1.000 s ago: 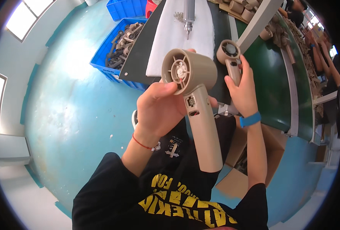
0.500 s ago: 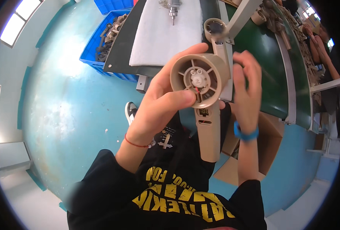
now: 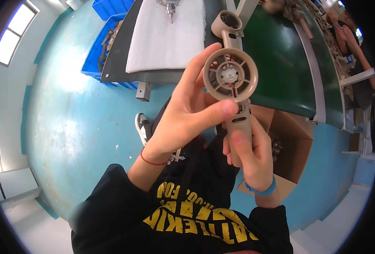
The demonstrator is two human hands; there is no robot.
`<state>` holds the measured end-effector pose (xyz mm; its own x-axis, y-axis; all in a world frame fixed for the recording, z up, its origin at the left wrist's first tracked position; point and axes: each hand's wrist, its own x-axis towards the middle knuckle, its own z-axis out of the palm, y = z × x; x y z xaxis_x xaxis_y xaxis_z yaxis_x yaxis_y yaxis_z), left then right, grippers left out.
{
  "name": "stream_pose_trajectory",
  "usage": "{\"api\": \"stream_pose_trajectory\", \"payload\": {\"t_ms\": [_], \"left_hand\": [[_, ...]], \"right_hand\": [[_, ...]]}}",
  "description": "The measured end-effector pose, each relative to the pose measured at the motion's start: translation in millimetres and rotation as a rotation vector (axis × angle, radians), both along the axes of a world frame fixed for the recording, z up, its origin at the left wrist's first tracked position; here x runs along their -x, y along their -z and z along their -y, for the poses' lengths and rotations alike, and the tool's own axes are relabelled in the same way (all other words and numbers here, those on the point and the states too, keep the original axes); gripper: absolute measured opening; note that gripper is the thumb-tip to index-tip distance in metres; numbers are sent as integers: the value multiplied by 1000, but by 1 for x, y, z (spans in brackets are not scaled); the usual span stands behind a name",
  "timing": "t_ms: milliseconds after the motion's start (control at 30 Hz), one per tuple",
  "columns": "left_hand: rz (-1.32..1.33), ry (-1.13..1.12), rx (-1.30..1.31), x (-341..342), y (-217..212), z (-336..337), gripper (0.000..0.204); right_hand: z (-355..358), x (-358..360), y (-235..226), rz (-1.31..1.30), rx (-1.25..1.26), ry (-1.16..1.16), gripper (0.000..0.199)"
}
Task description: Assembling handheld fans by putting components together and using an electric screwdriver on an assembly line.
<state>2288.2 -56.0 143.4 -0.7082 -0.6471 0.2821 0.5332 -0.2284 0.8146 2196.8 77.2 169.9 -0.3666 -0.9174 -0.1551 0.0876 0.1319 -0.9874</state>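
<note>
Fan (image 3: 231, 76), beige and handheld, at the centre right of the frame: its round head faces the viewer, showing a pale hub, spokes and red wire, and its handle runs downward. On the neck a small dark display (image 3: 240, 109) bears marks too small to read; below it lies a slot (image 3: 239, 120). Yellow block lettering (image 3: 196, 216), inverted and broken by folds, crosses the black shirt (image 3: 111, 207) at the lower centre.

Left hand (image 3: 185, 112): the forearm rises from the lower left, a red cord (image 3: 153, 163) at the wrist. The palm is turned toward the head, the grip moderately wide; the fingers curve up and behind the head's left side, while the thumb lies across the front at the neck. Right hand (image 3: 255, 154): closed around the handle from the right, thumb along its front, fingers wrapped behind; a blue band (image 3: 261, 190) circles the wrist.

Surroundings: at the upper centre, a second fan (image 3: 230, 20), its handle partly hidden behind the held one; left of it, a white mat (image 3: 166, 46) beneath a metal driver (image 3: 171, 8); at the right, a green belt (image 3: 272, 63) and an open carton (image 3: 293, 148).
</note>
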Motion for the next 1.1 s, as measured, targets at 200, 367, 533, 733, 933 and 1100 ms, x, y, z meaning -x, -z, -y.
{"api": "stream_pose_trajectory", "payload": {"t_ms": [200,367,533,733,933,1100], "left_hand": [[284,132,-221,-13,-9,-10,61],[242,226,-332,-14,-10,-14,65],[107,370,-422,-16,-4,-11,64],[185,270,-562,-25,-7,-26,42],[122,214,-586,-23,1,-19,35],[173,140,-615,-29,4,-12,40]], "right_hand": [[10,7,-16,577,-47,-248,48],[10,10,-17,805,-46,-268,49],[16,5,-22,804,-30,-224,41],[29,4,-23,845,-46,-224,44],[39,3,-8,602,45,-287,41],[57,-12,-1,286,44,-251,43]]}}
